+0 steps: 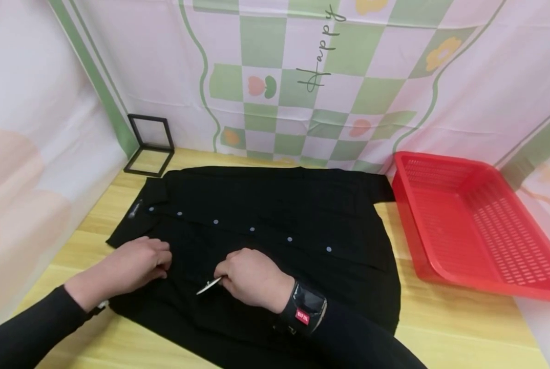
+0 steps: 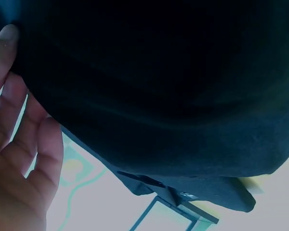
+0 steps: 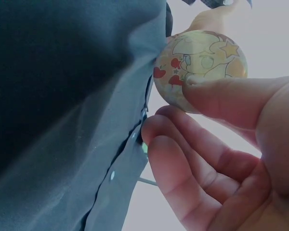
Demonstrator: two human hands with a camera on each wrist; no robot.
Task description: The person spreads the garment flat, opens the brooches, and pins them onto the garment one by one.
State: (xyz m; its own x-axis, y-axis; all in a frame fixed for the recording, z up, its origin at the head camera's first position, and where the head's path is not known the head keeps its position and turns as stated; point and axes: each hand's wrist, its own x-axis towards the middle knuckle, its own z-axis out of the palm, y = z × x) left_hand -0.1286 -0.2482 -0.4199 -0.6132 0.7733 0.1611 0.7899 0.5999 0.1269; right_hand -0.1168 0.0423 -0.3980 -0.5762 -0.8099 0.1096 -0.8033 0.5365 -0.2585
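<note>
A black button-front shirt lies spread on the table, its collar at the left and a row of pale buttons along its front. With thumb and fingers my left hand pinches the shirt's cloth below the collar; the left wrist view shows this hand at the cloth's edge. Over the middle of the shirt, my right hand holds a round pin badge by its rim, tilted nearly edge-on. In the right wrist view its printed cartoon face shows beside the thumb.
A red plastic basket stands at the right, close to the shirt's sleeve. At the back left, a black folding frame stands on the wooden table. A patterned curtain hangs behind.
</note>
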